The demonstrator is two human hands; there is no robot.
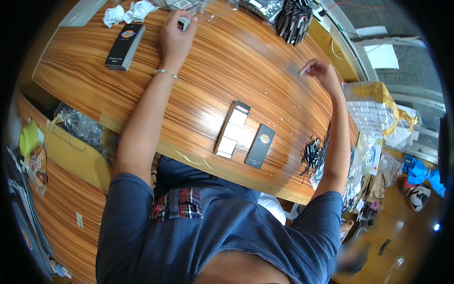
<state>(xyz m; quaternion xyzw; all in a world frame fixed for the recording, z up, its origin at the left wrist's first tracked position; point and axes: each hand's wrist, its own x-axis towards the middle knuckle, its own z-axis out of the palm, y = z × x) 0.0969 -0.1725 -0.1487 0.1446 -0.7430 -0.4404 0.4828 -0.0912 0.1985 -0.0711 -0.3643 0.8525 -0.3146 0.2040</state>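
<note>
My left hand [178, 38] is at the far side of the table, its fingers curled round a small grey-and-dark piece [183, 22] that I cannot make out. To its left lies a thick stack of black hang tags [125, 47]. My right hand [322, 75] is raised over the right side, thumb and fingers pinched together; a pale speck shows at the blurred fingertips, too small to name. Between my arms, nearer to me, a stack of tags with white labels [232, 128] lies beside a black hang tag [259, 146].
Crumpled white paper [130, 13] and clear plastic lie along the far edge. Black hang-tag strings [294, 21] are bunched at the far right, with another tangle [312, 154] by my right forearm. White scraps dot the wooden table [203, 94]. A plastic-wrapped box [373, 106] stands at the right.
</note>
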